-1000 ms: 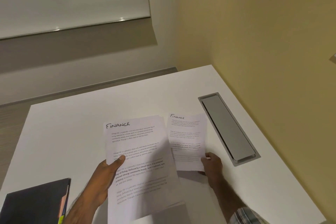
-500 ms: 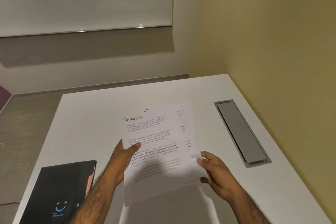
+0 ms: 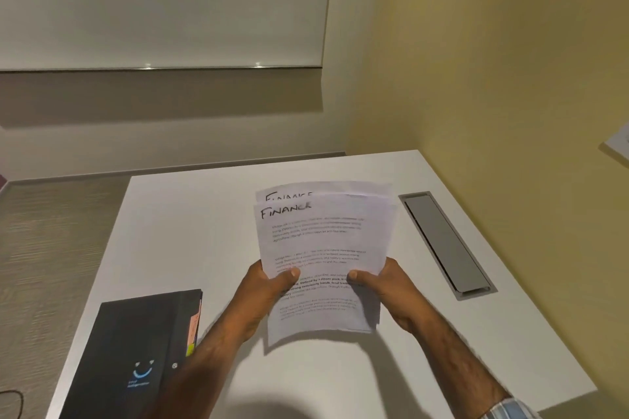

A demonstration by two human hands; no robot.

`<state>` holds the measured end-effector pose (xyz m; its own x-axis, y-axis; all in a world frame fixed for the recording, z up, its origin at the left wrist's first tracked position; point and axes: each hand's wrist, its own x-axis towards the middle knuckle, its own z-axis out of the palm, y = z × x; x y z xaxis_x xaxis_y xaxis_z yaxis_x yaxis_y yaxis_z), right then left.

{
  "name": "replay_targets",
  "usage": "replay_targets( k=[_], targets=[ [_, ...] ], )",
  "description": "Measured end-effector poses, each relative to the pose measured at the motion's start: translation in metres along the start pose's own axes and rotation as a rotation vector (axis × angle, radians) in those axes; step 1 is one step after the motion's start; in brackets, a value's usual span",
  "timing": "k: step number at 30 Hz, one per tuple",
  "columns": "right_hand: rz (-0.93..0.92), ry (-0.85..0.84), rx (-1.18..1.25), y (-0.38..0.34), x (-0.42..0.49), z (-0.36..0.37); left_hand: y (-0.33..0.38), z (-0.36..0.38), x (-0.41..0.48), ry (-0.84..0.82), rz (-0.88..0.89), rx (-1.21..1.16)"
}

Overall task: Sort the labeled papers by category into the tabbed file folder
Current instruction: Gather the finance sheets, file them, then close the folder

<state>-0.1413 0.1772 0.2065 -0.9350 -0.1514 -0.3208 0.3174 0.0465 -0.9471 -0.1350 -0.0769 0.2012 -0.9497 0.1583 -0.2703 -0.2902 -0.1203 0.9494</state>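
Above the middle of the white surface (image 3: 190, 231), both hands hold one stack of Finance papers (image 3: 320, 241) by its lower half. The left hand (image 3: 269, 286) has a narrow grip: its thumb lies flat across the front sheet while the fingers curl behind the stack, out of sight. The right hand (image 3: 391, 289) grips the same way, thumb pressed on the front near the right edge, fingers hidden behind. The two thumbs point toward each other, apart, with printed lines between them.

The stack is held clear of the surface and throws a shadow beneath its lower edge. Its sheets are not squared: a rear sheet stands higher and shows its own handwritten "FINANCE" heading above that of the front sheet. The front sheet carries blocks of small print, one partly bold.

Left of the left forearm, the black file folder (image 3: 136, 350) lies closed and flat, coloured tabs (image 3: 194, 326) sticking out along its right edge. Right of the papers, a grey cable hatch (image 3: 446, 241) sits flush in the surface.
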Motion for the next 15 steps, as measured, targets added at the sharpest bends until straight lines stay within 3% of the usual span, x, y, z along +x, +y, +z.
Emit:
replay_targets(
  k=[7,15],
  targets=[
    [-0.087,0.243,-0.155,0.016,-0.020,0.012,-0.010,0.011,-0.016,0.167,0.062,0.084],
    [-0.057,0.184,-0.273,0.053,-0.007,-0.016,-0.032,0.028,-0.019,0.194,0.054,0.012]
  ],
)
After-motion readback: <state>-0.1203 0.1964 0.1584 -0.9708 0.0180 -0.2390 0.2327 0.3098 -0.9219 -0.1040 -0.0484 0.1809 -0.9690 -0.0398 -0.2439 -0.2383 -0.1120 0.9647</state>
